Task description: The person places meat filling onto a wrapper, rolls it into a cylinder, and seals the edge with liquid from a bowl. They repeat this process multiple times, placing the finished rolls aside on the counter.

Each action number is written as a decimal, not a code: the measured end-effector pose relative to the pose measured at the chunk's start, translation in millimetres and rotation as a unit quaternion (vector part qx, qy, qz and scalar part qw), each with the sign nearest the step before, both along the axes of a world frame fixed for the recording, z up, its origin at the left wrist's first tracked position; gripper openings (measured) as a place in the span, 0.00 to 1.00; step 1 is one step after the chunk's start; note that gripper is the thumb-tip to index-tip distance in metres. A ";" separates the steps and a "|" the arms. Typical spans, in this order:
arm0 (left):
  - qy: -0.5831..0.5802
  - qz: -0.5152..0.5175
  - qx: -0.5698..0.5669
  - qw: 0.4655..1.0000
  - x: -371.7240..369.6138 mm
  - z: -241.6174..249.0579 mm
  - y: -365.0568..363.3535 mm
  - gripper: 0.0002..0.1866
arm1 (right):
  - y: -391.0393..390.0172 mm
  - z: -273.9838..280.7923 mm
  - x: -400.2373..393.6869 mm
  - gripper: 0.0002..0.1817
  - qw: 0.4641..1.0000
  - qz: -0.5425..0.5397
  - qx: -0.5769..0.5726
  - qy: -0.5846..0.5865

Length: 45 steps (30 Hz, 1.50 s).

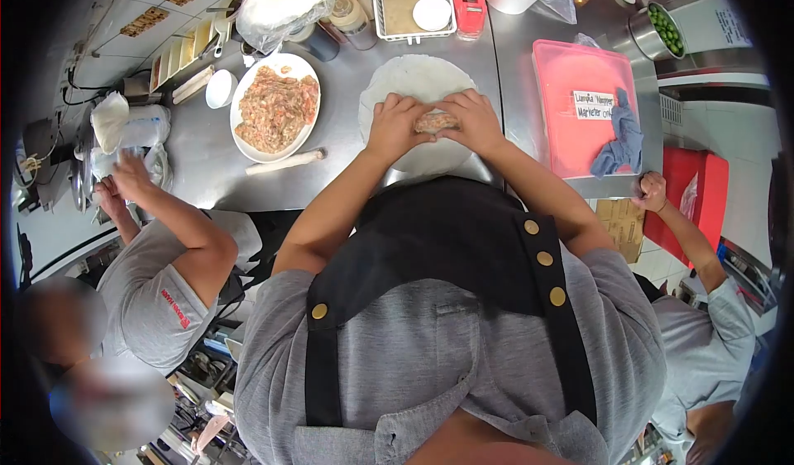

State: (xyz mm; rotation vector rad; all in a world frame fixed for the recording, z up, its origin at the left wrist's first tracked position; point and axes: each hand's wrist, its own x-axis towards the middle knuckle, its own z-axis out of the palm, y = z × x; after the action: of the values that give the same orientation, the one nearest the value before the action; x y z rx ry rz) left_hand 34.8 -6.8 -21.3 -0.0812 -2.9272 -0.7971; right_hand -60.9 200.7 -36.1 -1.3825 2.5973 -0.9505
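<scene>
White plate (241, 101) heaped with minced filling (277, 107) sits left on the steel counter (347, 126), one finished roll (285, 162) lying just below it. Over right, a red lidded tub (571, 109) carries a blue cloth (622, 136). Green limes in a steel pot (653, 33) at far right.

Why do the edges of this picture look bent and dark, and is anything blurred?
Head view: a fisheye lens curves the steel table and blackens the corners; a face at lower left is blurred out; soft glare streaks the tabletop; the left hand and right hand on the filling and round wrapper are sharp and evenly lit.
</scene>
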 end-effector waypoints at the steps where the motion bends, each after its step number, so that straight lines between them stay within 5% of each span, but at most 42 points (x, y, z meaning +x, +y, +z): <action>1: -0.011 -0.012 -0.024 1.000 -0.7 -7.7 -0.8 0.23 | -2.2 -4.7 -0.7 0.27 1.000 0.009 0.025 0.011; 8: 0.084 0.064 0.048 0.993 7.4 -4.4 -13.1 0.15 | -0.4 -6.8 -1.8 0.23 0.999 0.023 0.022 0.006; 11: -0.011 0.036 0.082 0.996 12.1 -21.6 -34.7 0.11 | -5.2 -8.3 -2.1 0.24 1.000 0.012 0.007 0.012; 20: 0.080 0.074 0.033 0.993 17.2 -9.0 -34.3 0.15 | -45.7 1.3 8.5 0.27 0.999 -0.039 0.016 0.019; 26: 0.015 0.028 0.023 0.999 26.7 -21.8 -47.3 0.25 | -50.6 -10.2 3.7 0.25 0.995 0.071 0.073 -0.004; 33: 0.185 0.231 -0.062 0.953 55.6 47.6 -144.3 0.32 | -17.1 8.7 6.2 0.28 1.000 0.000 -0.006 -0.013; 38: 0.007 0.383 -0.129 0.915 79.1 57.6 -200.5 0.46 | -4.1 22.6 8.8 0.26 0.998 -0.045 -0.009 -0.050; 45: 0.005 0.344 -0.171 0.923 80.0 57.5 -182.8 0.23 | 1.1 21.2 7.2 0.24 0.996 -0.066 -0.037 -0.051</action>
State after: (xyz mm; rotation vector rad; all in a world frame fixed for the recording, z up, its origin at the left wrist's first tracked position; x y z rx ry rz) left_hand 114.9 -189.6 36.2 0.8558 -2.7244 -0.1691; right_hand -53.7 201.7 -14.9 -1.1553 2.6292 -1.1128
